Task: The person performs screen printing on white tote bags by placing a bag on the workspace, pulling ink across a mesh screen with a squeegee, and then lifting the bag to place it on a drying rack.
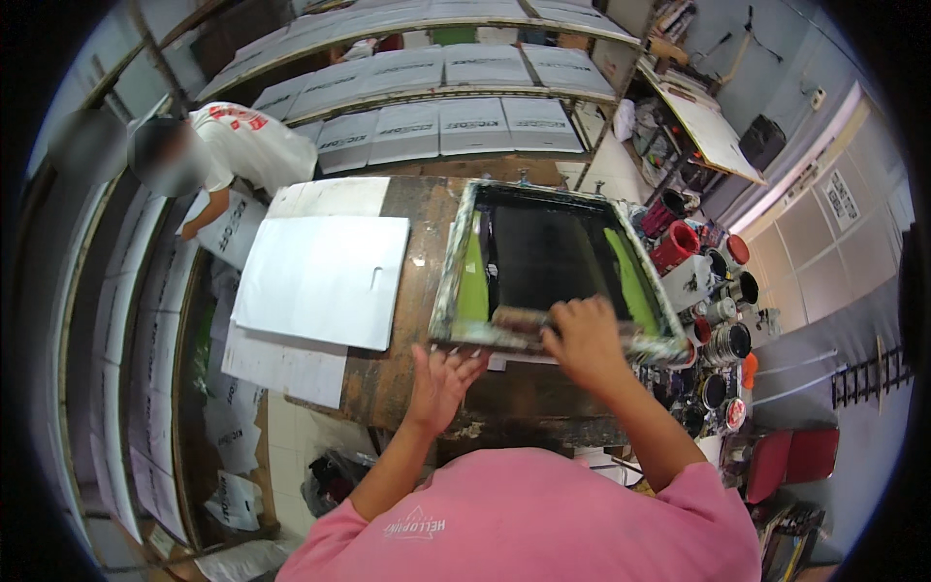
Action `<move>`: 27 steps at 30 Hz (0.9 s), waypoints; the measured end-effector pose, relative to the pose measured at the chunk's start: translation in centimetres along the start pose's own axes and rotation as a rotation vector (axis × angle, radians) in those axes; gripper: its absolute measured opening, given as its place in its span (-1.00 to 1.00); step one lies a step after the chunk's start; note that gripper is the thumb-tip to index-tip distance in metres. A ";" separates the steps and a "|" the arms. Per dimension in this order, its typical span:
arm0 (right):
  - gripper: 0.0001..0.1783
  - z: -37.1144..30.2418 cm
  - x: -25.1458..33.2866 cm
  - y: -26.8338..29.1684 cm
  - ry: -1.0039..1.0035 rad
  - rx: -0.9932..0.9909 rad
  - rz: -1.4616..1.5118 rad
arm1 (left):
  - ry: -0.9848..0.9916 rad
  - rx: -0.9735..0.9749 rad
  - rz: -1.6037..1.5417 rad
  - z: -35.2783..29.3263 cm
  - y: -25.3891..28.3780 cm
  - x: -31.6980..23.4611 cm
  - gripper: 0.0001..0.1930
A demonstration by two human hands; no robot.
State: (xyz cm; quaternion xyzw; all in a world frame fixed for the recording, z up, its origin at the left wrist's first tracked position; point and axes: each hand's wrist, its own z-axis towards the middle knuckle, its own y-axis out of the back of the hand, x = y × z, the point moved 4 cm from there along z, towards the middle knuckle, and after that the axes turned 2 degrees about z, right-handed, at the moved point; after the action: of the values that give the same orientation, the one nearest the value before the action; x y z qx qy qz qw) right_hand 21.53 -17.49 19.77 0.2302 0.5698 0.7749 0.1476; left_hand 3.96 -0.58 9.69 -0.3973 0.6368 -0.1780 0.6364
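Note:
A screen-printing frame [452,260] lies on the worktable, its mesh dark with black ink and edged with green strips at both sides. My right hand [587,339] is closed around the wooden handle of a squeegee [519,318], which rests across the near end of the mesh. At the frame's near left corner is my left hand [444,384], fingers spread, close against the edge and holding nothing. Left of the frame, a stack of white sheets or bags [320,281] with a small slot lies flat. What lies under the frame is mostly hidden.
Ink pots and cans [727,339] crowd the table's right side. Racks of printed white bags [407,131] stand behind and at left. Another person [252,145] bends over a printed bag at the far left. A red chair [795,456] stands at lower right.

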 end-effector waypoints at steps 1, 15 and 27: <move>-0.64 0.9 0.4 1.6 0.001 -0.122 -0.066 | -0.058 0.073 -0.030 0.7 -1.2 -1.1 -0.04; -0.62 11.0 -2.6 9.1 0.041 -0.442 -0.080 | 0.016 -0.270 2.091 4.7 11.8 14.1 0.12; -0.56 15.8 -5.4 12.5 0.027 -0.446 -0.067 | -0.477 -0.215 1.576 10.3 0.9 7.2 -0.41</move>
State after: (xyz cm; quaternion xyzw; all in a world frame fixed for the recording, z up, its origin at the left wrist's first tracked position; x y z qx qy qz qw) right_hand 34.87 -11.12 34.54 0.1625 0.3937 0.8794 0.2128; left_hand 14.41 -2.43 2.88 0.0796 0.5900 0.4708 0.6511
